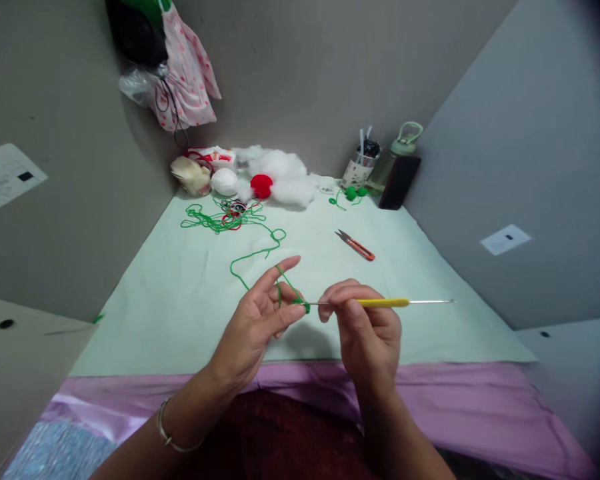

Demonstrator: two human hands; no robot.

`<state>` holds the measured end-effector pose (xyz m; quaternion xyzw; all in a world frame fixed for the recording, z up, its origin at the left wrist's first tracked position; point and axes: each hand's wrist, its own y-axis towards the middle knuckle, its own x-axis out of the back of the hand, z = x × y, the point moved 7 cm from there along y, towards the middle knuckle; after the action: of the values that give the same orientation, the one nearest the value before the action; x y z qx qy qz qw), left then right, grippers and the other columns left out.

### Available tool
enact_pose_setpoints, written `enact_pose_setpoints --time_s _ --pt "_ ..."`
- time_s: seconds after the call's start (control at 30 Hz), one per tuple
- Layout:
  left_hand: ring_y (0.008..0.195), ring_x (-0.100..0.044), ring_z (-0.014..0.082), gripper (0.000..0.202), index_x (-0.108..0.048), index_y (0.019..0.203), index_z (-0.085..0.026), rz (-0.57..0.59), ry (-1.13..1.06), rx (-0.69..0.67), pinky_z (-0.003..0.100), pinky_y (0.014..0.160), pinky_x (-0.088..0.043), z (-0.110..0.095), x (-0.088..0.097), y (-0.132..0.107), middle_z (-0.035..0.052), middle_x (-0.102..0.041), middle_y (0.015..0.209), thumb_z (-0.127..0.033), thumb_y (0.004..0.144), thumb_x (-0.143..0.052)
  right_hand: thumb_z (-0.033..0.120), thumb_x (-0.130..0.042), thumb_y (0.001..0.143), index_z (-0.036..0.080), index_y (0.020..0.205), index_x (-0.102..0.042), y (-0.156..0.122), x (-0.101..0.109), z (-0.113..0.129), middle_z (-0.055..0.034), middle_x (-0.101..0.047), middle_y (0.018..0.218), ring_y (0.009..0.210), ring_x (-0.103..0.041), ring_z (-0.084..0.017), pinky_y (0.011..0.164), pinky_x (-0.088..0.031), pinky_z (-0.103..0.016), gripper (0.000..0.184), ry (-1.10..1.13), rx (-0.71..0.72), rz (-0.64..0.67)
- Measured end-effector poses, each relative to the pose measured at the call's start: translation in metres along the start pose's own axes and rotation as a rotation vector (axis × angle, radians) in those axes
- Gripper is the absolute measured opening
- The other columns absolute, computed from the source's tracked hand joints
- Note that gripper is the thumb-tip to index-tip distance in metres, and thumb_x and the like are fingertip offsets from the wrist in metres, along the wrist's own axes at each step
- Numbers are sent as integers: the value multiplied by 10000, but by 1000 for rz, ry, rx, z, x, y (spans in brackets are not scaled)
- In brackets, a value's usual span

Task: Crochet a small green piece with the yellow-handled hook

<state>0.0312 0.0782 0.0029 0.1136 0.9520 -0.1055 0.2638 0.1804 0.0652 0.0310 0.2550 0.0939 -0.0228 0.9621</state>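
Observation:
My left hand (pixel 265 313) pinches a small piece of green crochet work (pixel 306 307) between thumb and fingers. Its index finger is stretched out with green yarn (pixel 289 280) looped over it. My right hand (pixel 367 323) grips a crochet hook (pixel 385 303) by its yellow handle. The hook's thin metal shaft points left, and its tip meets the green piece at my left thumb; the exact stitch is too small to make out. The other metal end sticks out to the right. From my left hand the yarn trails back to a loose green tangle (pixel 213 219) on the table.
Orange-handled thread snips (pixel 355 245) lie beyond my right hand. At the back are white stuffing (pixel 280 167), a red yarn ball (pixel 261 187), a white ball (pixel 225 181), small green balls (pixel 351 193), a pen cup (pixel 357 170), a bottle (pixel 393 157) and a dark phone (pixel 400 182). Grey partitions enclose the table.

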Motion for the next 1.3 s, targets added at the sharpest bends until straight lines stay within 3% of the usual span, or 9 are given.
enact_pose_setpoints --time_s 0.1,0.2,0.4,0.57,0.77,0.93,1.17,1.3 --pt "679 -466 97 833 -551 1521 -271 13 3 17 202 522 -312 1 -3 1 -8 -632 851 -259 761 -891 228 -598 1015 250 975 -782 -1 -3 -3 -47 -710 876 748 -644 -168 657 -544 -338 190 -5 -2 31" --pt "648 -465 89 823 -555 1518 -257 33 12 22 204 499 -300 2 -5 2 2 -656 871 -281 767 -891 227 -618 1007 262 994 -802 -2 -5 -6 -63 -740 934 840 -670 -192 666 -552 -336 187 -34 -1 52" --pt "577 -419 54 701 -611 1459 -233 16 -16 -14 210 534 -358 1 -2 2 -20 -620 853 -286 808 -865 258 -634 1008 248 961 -784 2 -1 -13 -32 -743 907 673 -629 -124 633 -534 -290 158 82 -86 -12" --pt "627 -445 82 859 -469 1575 -289 -19 23 -32 201 506 -309 1 2 2 -20 -642 869 -251 811 -860 298 -660 986 218 911 -763 5 0 -14 -43 -759 865 635 -634 -131 590 -542 -282 150 107 -126 -52" --pt "775 -542 125 876 -471 1574 -294 -42 -8 -28 249 749 -426 3 5 1 -16 -641 889 -229 797 -869 308 -644 1006 217 924 -749 5 0 -15 -43 -782 887 651 -665 -131 608 -573 -278 161 136 -148 -28" --pt "818 -552 138 859 -461 1579 -293 -21 3 -24 275 807 -426 5 7 2 -10 -630 909 -246 819 -857 272 -549 1061 228 982 -730 3 1 -13 -37 -793 939 679 -710 -132 632 -597 -284 202 110 -153 63" --pt "833 -561 129 840 -453 1581 -298 -92 149 -147 259 841 -452 -4 7 -2 -22 -610 905 -215 837 -835 131 -509 1041 258 1137 -718 -6 -4 15 -51 -767 997 841 -734 -185 757 -614 -367 263 -364 174 173" --pt "740 -544 107 878 -462 1569 -252 -98 105 -146 234 775 -464 -4 4 -2 -34 -628 840 -223 796 -878 81 -616 973 279 1236 -724 -18 -14 21 -69 -765 1053 960 -737 -214 776 -626 -352 346 -736 448 221"
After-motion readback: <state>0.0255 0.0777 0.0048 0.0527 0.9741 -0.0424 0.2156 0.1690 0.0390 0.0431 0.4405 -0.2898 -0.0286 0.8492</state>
